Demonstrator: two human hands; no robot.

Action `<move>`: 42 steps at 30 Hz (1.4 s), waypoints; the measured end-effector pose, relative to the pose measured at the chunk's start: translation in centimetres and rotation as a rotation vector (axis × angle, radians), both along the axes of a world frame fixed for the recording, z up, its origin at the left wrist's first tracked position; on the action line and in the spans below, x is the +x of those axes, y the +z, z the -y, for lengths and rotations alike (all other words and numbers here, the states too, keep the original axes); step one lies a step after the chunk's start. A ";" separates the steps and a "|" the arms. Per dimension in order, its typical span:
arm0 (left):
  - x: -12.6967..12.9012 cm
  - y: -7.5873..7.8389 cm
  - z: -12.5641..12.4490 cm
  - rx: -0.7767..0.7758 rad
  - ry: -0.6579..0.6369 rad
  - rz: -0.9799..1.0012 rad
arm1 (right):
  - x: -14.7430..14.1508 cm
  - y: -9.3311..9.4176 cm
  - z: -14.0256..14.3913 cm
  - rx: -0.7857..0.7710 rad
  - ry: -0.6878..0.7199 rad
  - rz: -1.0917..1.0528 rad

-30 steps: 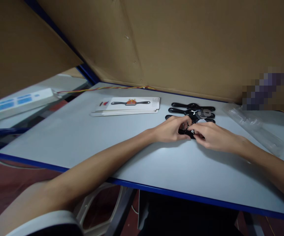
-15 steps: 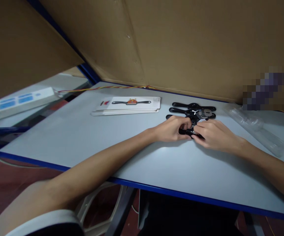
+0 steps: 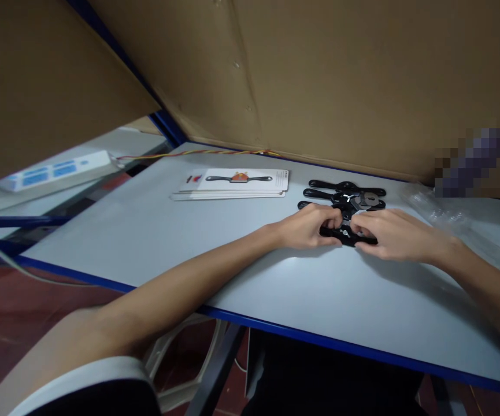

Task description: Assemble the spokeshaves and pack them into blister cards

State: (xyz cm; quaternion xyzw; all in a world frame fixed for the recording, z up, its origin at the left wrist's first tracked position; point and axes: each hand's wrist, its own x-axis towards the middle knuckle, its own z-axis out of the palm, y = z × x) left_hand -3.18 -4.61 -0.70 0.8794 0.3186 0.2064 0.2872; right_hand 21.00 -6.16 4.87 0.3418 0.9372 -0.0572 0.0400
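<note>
My left hand [image 3: 308,227] and my right hand [image 3: 395,234] meet over a black two-handled tool [image 3: 344,234] lying on the white table [image 3: 189,242]. Both hands grip it, the left on its left handle, the right on its right handle, and most of the tool is hidden under the fingers. Just behind it lie several more of the same black tools [image 3: 347,193] in a row, one with a metal blade showing.
A stack of printed backing cards [image 3: 234,183] lies at the back left. Clear plastic blister shells [image 3: 453,216] sit at the back right. Cardboard walls [image 3: 319,75] close off the back and left. A yellow-red wire [image 3: 215,152] runs along the rear edge. A white power strip [image 3: 54,173] lies beyond the table's left side.
My right hand has spread a little to the right over the tool. The view has shifted slightly, so everything sits a bit further right.
</note>
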 end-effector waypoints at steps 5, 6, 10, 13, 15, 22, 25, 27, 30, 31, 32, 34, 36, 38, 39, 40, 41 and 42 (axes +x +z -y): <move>-0.1 0.0 0.0 -0.025 0.008 0.001 | 0.2 -0.6 -0.1 0.007 0.130 -0.074; -0.1 0.0 0.0 -0.025 0.008 -0.002 | 0.2 -0.7 -0.2 0.018 0.139 -0.061; -0.1 0.1 0.0 -0.016 0.014 -0.029 | 0.1 -0.5 -0.3 0.085 0.120 0.005; -0.1 0.0 0.0 -0.022 0.016 -0.034 | 0.1 -0.1 -0.2 0.090 0.117 0.012; -0.1 0.0 0.0 -0.021 0.017 -0.036 | 0.0 0.0 0.0 0.066 0.133 0.015; -0.1 0.0 0.0 -0.025 0.015 -0.030 | -0.5 -0.1 0.5 0.071 0.147 0.060; -0.1 0.1 0.0 -0.024 0.009 -0.030 | -0.4 0.1 0.4 0.099 0.118 0.068; -0.1 0.1 0.0 -0.021 0.006 -0.025 | -0.2 0.2 0.5 0.110 0.111 0.074; -0.1 0.1 0.0 -0.008 0.004 -0.015 | -0.1 0.3 0.7 0.147 0.092 0.100; -0.1 0.1 0.0 -0.006 0.003 -0.013 | -0.1 0.3 0.8 0.162 0.084 0.108; -0.1 0.0 0.0 -0.007 0.002 -0.012 | -0.1 0.3 0.8 0.170 0.078 0.112; -0.1 0.0 0.0 -0.014 -0.003 -0.009 | -0.2 0.3 1.0 0.152 0.083 0.112; -0.2 -0.1 0.0 -0.011 -0.006 0.001 | -0.3 0.2 1.0 0.100 0.113 0.106; -0.2 -0.2 -0.1 -0.002 -0.010 0.009 | -0.4 0.2 1.1 0.063 0.128 0.104; -0.2 -0.2 -0.1 0.000 -0.010 0.009 | -0.4 0.2 1.0 0.065 0.121 0.105; -0.2 -0.1 -0.1 -0.002 -0.010 0.006 | -0.4 0.3 1.0 0.078 0.108 0.110; -0.2 -0.1 -0.1 -0.007 -0.007 0.002 | -0.3 0.3 1.0 0.096 0.090 0.118; -0.2 -0.1 -0.1 -0.013 -0.004 -0.004 | -0.3 0.3 1.0 0.115 0.076 0.126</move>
